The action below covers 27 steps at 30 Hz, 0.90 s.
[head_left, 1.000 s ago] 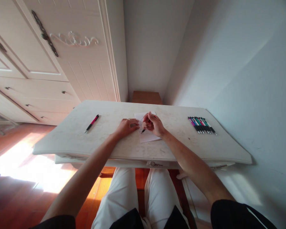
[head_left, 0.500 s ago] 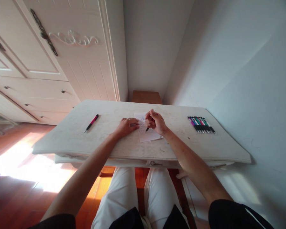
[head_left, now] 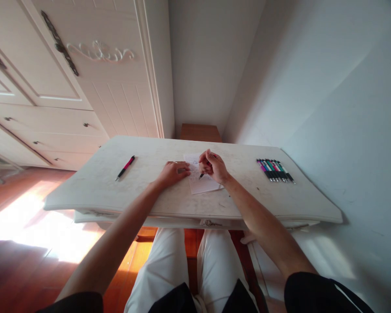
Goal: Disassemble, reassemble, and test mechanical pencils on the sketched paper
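A sheet of paper [head_left: 204,186] with handwriting on its upper part lies on the white desk [head_left: 94,187] in front of me. My right hand [head_left: 213,166] is closed around a pen [head_left: 201,176], its dark tip pointing down at the paper; part of a red barrel shows by the fingers. Flat on the desk, my left hand [head_left: 175,172] has its fingers stretched out, their tips on the paper's left edge. A ring shows on one finger.
To the left lies a red and black pen [head_left: 126,168]. Several pens [head_left: 273,170] with differently coloured barrels lie side by side on the right. A white cabinet [head_left: 117,100] stands behind the desk at left, a wall [head_left: 339,108] at right. A brown wooden box-like piece [head_left: 200,132] sits beyond the far edge.
Almost nothing differs. The right hand and its pen have shifted very slightly over the paper; the left hand stays in place.
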Each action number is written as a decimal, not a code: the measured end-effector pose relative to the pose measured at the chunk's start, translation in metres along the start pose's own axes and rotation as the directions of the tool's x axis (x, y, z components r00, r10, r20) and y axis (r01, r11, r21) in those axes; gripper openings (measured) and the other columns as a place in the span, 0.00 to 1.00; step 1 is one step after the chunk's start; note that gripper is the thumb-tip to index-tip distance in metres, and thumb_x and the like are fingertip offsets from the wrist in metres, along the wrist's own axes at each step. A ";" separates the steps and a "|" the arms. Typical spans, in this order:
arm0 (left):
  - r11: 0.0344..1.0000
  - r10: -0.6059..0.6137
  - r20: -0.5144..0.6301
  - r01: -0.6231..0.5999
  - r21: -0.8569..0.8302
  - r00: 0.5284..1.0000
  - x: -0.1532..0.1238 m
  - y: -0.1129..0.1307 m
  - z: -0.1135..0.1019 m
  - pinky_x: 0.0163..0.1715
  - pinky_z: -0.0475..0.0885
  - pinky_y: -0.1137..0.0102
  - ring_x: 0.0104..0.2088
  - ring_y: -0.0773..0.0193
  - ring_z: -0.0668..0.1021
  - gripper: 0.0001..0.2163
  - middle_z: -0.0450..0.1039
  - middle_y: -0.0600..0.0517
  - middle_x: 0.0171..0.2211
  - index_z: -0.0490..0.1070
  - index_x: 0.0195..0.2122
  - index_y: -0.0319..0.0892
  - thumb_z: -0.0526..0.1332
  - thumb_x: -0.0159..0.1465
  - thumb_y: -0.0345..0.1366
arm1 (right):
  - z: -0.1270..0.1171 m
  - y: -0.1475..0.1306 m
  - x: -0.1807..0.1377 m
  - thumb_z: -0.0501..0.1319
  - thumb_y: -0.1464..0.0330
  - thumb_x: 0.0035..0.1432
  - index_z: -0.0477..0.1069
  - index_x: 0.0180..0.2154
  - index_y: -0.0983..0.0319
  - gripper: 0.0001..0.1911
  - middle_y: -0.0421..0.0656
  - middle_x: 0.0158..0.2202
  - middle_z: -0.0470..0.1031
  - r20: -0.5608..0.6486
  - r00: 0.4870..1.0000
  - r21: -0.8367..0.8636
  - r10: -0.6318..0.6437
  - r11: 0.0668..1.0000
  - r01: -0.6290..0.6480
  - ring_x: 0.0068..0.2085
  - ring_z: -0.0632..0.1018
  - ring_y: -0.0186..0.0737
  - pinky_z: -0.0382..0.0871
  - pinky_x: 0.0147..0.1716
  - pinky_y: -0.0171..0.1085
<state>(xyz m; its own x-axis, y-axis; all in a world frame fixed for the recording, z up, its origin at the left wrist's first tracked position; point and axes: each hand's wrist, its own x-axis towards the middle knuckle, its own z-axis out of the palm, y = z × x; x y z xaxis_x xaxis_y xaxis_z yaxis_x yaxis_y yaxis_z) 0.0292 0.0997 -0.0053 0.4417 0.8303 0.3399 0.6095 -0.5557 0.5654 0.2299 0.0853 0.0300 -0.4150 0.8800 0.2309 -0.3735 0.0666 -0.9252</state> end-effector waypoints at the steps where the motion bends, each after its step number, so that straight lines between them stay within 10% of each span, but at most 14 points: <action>1: 1.000 0.003 -0.002 -0.003 0.001 1.000 0.000 0.000 0.000 0.55 0.67 0.65 0.51 0.58 0.76 0.11 0.77 0.51 0.46 0.79 0.37 0.45 0.61 0.59 0.43 | 0.000 0.001 0.000 0.59 0.46 0.55 0.68 0.28 0.61 0.24 0.31 0.14 0.52 -0.006 1.000 -0.003 -0.012 1.000 0.012 0.16 0.55 0.27 0.53 0.19 0.31; 27: 1.000 0.002 -0.008 -0.002 -0.005 1.000 -0.001 -0.001 0.000 0.54 0.67 0.66 0.50 0.58 0.76 0.11 0.78 0.51 0.46 0.79 0.37 0.45 0.61 0.59 0.42 | 0.005 0.006 -0.002 0.60 0.50 0.57 0.71 0.29 0.62 0.21 0.33 0.16 0.54 0.095 0.995 0.108 -0.013 0.994 0.003 0.19 0.59 0.28 0.57 0.22 0.32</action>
<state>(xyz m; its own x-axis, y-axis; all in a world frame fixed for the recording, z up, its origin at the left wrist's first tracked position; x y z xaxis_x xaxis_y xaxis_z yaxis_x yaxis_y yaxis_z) 0.0284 0.0991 -0.0059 0.4377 0.8296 0.3468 0.6052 -0.5570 0.5687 0.2241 0.0811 0.0258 -0.4871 0.8304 0.2706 -0.4619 0.0180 -0.8868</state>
